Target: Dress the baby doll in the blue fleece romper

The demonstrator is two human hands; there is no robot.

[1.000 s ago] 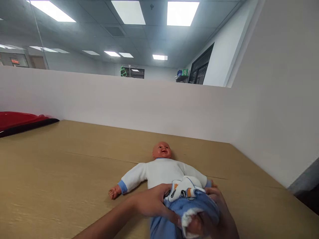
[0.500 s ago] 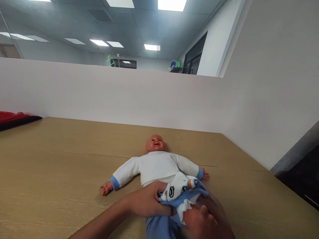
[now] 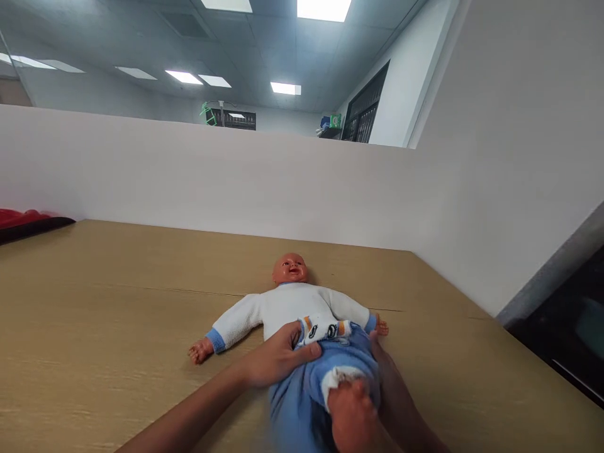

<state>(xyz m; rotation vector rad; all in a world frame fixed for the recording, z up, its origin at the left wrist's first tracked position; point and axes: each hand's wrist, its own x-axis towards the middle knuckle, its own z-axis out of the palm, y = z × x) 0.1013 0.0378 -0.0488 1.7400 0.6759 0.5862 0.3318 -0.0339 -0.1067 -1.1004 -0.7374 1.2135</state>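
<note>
Head view shows a doll (image 3: 295,302) lying face-up on the tan surface (image 3: 117,302), blue trousers (image 3: 325,371) at its waist. Left hand (image 3: 276,358) fingers are clamped on the waistband; right hand (image 3: 391,390) grips the other side, fingers hidden.

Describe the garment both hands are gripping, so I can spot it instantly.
On the tan table, below the white partition, lies a doll in a white top. At its waist, left hand and right hand grip blue trousers, the only blue garment, with a white cartoon-eyed panel.

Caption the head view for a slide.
Left hand and right hand grip blue pants at a doll's waist on a wooden table.
</note>
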